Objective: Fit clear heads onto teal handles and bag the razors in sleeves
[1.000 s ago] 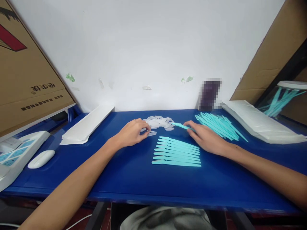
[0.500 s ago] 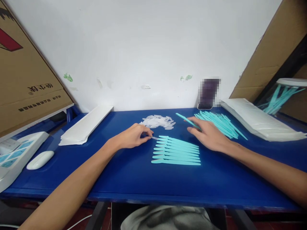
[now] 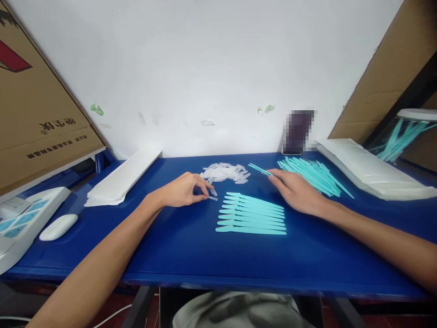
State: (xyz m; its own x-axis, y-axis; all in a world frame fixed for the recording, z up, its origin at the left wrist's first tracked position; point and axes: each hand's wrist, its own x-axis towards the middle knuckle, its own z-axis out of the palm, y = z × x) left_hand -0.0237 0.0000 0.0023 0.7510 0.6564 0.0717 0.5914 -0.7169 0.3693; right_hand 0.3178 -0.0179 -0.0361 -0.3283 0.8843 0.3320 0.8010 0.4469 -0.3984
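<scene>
My left hand (image 3: 182, 190) rests on the blue table (image 3: 191, 246) with its fingertips pinched on a small clear plastic cap (image 3: 212, 197). My right hand (image 3: 295, 191) holds a thin teal razor stick (image 3: 260, 169) that points left toward a pile of clear caps (image 3: 223, 173). Between my hands lies a neat row of several teal razor sticks (image 3: 251, 214). A loose heap of teal sticks (image 3: 316, 175) lies just behind my right hand.
A white sleeve stack (image 3: 121, 178) lies at the left, white bags (image 3: 368, 172) at the right. A white mouse (image 3: 58, 226) and a keypad device (image 3: 20, 218) sit far left. Cardboard boxes (image 3: 34, 105) lean on both sides. A phone (image 3: 297, 132) stands against the wall.
My left hand drew back from the cap pile with a cap and now sits slightly left of the row. My right hand lifted a teal stick and keeps it near the pile.
</scene>
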